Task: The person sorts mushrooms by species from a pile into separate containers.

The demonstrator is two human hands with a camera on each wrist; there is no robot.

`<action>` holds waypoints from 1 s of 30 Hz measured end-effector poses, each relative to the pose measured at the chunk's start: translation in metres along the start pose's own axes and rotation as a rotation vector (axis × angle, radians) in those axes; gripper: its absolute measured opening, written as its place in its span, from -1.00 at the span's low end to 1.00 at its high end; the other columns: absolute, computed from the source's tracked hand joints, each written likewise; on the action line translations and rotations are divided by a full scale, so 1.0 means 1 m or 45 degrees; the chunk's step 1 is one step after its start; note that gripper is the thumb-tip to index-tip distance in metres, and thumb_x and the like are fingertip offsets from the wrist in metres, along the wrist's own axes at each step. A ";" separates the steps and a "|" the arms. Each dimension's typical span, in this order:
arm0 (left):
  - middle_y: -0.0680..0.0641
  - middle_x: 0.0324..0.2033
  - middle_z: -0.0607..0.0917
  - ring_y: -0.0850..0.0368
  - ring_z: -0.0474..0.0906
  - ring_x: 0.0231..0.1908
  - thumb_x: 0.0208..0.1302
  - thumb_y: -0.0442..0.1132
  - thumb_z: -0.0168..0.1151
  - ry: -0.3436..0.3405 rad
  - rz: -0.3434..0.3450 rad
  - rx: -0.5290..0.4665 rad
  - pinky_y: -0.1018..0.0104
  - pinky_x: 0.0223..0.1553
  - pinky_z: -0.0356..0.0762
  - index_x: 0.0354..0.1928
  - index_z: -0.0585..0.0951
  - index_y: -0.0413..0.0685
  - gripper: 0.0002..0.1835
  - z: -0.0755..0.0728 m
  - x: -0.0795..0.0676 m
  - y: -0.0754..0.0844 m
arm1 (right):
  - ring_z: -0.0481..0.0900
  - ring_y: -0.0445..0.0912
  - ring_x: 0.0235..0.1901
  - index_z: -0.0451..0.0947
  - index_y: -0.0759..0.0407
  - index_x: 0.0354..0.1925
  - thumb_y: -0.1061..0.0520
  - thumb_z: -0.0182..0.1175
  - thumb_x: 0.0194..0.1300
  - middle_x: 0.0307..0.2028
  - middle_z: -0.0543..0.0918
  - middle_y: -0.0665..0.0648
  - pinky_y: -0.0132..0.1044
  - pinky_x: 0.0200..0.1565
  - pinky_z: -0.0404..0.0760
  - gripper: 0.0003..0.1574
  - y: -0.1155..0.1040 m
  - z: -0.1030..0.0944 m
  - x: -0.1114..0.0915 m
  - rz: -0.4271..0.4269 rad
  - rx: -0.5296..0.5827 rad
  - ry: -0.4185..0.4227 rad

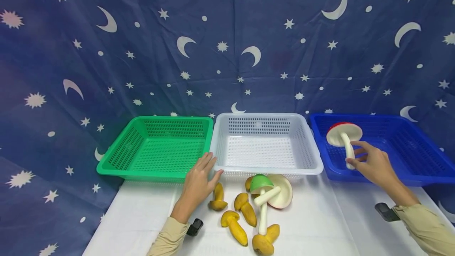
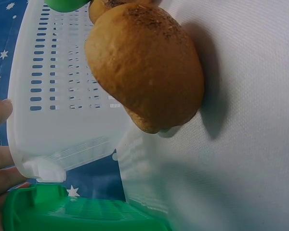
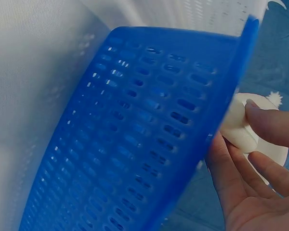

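Observation:
My right hand [image 1: 373,163] pinches the white stem of a red-capped toy mushroom [image 1: 345,134] over the left part of the blue basket [image 1: 376,175]. The cap's pale underside faces me; in the right wrist view, thumb and fingers close around the stem [image 3: 241,127], partly behind the basket rim. My left hand [image 1: 199,179] lies with straight fingers at the corner where the green basket [image 1: 153,175] and white basket [image 1: 266,171] meet. Close to it on the cloth is a yellow-brown mushroom [image 1: 218,198], which looms large in the left wrist view [image 2: 144,67].
More yellow-brown mushrooms [image 1: 234,228] lie on the white cloth [image 1: 313,224] before the white basket. Among them are a green-capped mushroom [image 1: 261,185] and another red-capped one [image 1: 284,192], their stems crossing. A blue star-and-moon curtain [image 1: 220,78] hangs behind the baskets.

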State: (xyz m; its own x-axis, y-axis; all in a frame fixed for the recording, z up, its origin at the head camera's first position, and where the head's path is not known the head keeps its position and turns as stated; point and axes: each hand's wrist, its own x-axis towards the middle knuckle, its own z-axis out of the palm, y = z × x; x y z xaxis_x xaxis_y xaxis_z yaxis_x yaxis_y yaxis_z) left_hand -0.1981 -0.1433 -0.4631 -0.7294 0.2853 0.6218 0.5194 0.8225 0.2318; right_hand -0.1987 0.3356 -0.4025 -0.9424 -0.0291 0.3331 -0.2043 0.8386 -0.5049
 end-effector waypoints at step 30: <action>-0.19 0.08 0.44 -0.08 0.29 0.13 0.11 0.01 0.15 0.004 0.006 -0.007 0.09 0.12 0.25 -0.02 0.52 -0.23 -0.49 -0.001 -0.001 0.000 | 0.50 0.02 -0.53 0.31 0.55 -0.17 0.20 0.32 -0.13 -0.51 0.58 0.30 -0.28 -0.52 0.42 -0.39 0.031 0.035 0.045 0.169 -0.046 -0.319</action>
State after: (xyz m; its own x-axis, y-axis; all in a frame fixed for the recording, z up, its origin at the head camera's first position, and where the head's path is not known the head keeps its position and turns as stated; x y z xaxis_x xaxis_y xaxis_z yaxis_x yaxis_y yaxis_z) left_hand -0.1970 -0.1438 -0.4631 -0.7254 0.2875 0.6254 0.5255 0.8182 0.2333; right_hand -0.2569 0.3412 -0.4310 -0.9973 -0.0474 0.0568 -0.0695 0.8628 -0.5007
